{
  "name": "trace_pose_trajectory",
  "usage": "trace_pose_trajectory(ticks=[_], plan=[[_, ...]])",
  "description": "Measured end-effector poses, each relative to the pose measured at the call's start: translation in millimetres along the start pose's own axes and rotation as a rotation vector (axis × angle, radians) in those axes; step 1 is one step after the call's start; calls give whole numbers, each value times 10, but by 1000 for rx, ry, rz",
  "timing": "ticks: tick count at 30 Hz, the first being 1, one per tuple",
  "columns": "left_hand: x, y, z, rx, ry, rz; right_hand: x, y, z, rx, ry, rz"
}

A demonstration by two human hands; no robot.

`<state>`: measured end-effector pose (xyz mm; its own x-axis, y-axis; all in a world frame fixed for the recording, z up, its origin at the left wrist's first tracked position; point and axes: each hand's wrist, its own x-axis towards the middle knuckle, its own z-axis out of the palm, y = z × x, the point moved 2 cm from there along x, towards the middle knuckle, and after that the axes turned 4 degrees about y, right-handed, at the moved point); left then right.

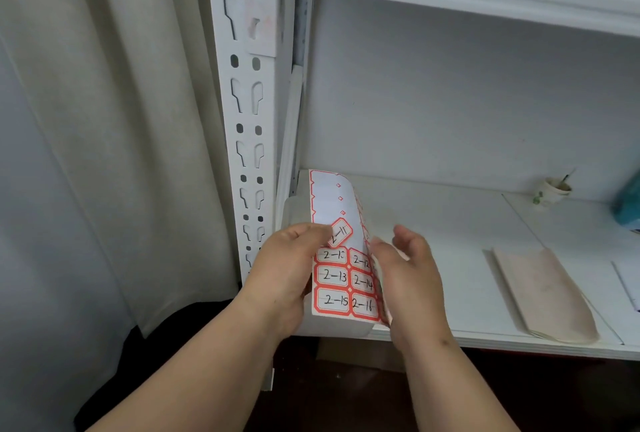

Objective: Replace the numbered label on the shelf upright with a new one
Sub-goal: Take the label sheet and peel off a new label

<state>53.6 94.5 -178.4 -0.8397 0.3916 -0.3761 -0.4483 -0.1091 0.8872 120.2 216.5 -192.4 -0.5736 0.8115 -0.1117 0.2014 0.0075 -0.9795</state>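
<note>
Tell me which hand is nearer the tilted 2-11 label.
Left. The left hand pinches the 2-11 label; the right hand holds the edge of the label sheet, to the label's right.

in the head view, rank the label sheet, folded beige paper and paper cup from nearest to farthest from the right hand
1. label sheet: against the right hand, on its left side.
2. folded beige paper: to the hand's right, near the front of the shelf.
3. paper cup: at the back right of the shelf.
</note>
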Motion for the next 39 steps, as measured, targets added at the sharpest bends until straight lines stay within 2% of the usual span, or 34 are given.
trace_pose_trajectory(ticks=[3,9,13,16,20,23,29,32,35,39], plan=[[14,31,8,31,-29,-27,12,6,-20,151,-132,196],[147,42,66,120,-21,-14,197,74,-81,364,-176,334],[278,33,119,169,-10,-11,387,72,-183,443,-177,322],[417,-16,152,191,50,33,619,139,-261,372,-70,260],[602,-98,204,215,137,77,907,222,-371,149,164,99],[688,-140,236,248,129,72,1042,249,-455,70,271,12],[859,-224,337,282,67,57,1305,414,-543,-147,435,-47],[893,-264,343,286,83,40,1322,436,-615,-138,528,-91],[922,-299,324,287,95,28,1294,442,-600,-143,510,-119],[938,-329,310,269,62,33,1306,641,-428,-377,281,-82]])
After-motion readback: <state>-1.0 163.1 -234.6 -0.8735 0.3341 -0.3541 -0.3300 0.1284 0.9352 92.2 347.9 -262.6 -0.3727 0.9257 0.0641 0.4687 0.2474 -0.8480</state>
